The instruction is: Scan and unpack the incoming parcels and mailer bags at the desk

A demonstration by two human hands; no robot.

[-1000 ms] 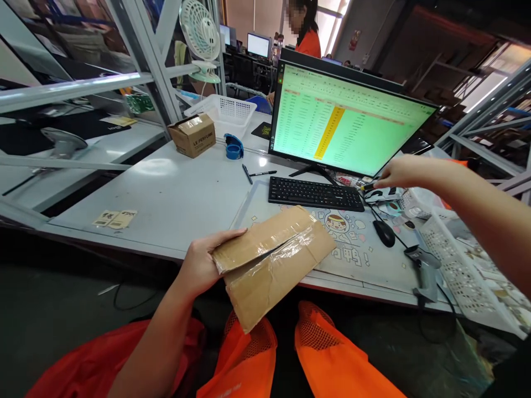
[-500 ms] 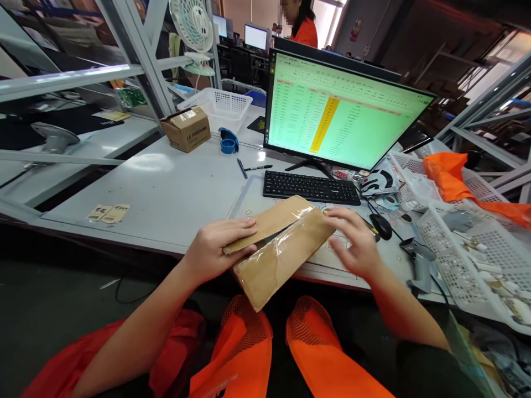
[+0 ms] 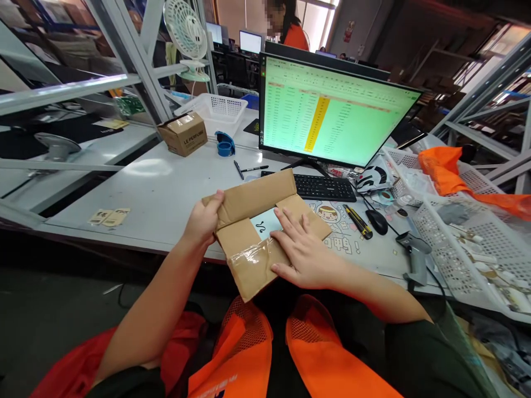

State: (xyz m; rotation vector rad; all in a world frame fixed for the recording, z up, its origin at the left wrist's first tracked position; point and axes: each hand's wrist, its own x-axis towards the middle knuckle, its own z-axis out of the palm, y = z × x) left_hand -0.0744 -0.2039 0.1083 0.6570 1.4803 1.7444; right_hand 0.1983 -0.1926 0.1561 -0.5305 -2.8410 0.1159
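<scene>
"LE PERFUME" in capitals on the small carton (image 3: 183,134), far left.
The desk mat (image 3: 376,255) at right bears outlined characters ending in an exclamation mark; the pale-blue item (image 3: 269,221) inside the cardboard box (image 3: 251,278), a dark wavy mark. Print on the monitor (image 3: 344,116), paper tags (image 3: 116,217) and orange vest (image 3: 238,356) is too small or blurred to read.

The white table (image 3: 145,190) carries a carton (image 3: 183,135), pens (image 3: 238,169) and paper labels (image 3: 116,217)

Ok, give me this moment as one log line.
left hand: holding cardboard box | right hand: spread over box, fingers near pale-blue item | flaps: open | yellow-and-black cutter: beside mouse
</scene>
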